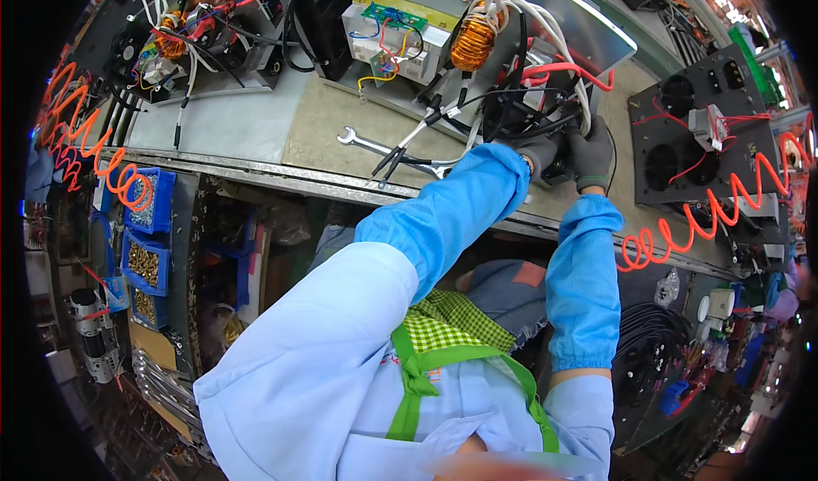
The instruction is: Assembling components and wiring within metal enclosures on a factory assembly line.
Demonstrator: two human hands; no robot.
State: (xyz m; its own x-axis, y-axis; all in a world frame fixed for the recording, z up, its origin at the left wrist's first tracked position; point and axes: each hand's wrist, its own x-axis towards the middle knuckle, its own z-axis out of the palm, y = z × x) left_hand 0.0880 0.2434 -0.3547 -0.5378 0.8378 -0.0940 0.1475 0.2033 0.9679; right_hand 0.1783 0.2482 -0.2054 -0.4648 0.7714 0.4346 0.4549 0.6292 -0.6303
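Both my hands wear dark grey gloves and work at the near right corner of an open metal chassis [596, 29]. My left hand [538, 150] reaches in beside a black part, its fingers mostly hidden by the glove's back and the blue sleeve. Close to it on the right, my right hand [591, 155] has its fingers curled in at the white cables [558, 42]; what they grip is hidden. Red wires [567, 70] and black cables lie just beyond the hands. An orange copper-wound coil [474, 43] and a green circuit board [394, 17] sit further left in the chassis.
An open-ended wrench [362, 140] lies on the bench, near black-tipped cable ends [394, 159]. A second wired chassis [213, 80] stands left, a black fan panel [688, 127] right. Orange coiled hoses [682, 242] hang at both sides. Blue bins [146, 259] hold small brass-coloured parts.
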